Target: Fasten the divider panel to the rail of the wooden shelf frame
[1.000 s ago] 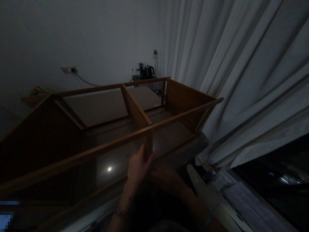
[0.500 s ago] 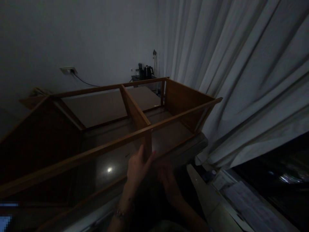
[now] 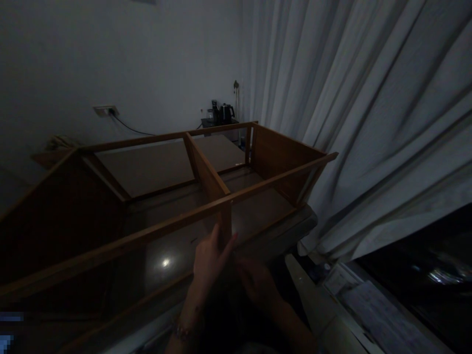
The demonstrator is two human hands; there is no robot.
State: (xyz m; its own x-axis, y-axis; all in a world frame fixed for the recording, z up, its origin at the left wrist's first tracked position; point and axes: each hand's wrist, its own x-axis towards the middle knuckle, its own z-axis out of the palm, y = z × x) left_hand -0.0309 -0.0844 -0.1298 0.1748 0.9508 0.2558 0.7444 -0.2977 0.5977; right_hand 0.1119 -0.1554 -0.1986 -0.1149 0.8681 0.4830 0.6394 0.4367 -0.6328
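A brown wooden cabinet frame (image 3: 273,179) lies on its back on a dark table, with a middle divider (image 3: 206,172) splitting it in two. My left hand (image 3: 208,258) pinches the lower end of the divider's front post between thumb and fingers. Just to its right and lower, my right hand (image 3: 258,282) sits in deep shadow by the frame's near bottom rail. Its fingers look curled, and I cannot make out whether they hold anything.
White curtains (image 3: 368,123) hang close on the right. A kettle (image 3: 226,112) stands on a small stand at the far wall, beside a wall socket (image 3: 105,110) with a cable. Pale boards and papers (image 3: 354,305) lie low at the right.
The left hand has stayed on the divider post. The right hand has shifted slightly near the bottom rail. The view has tilted a little.
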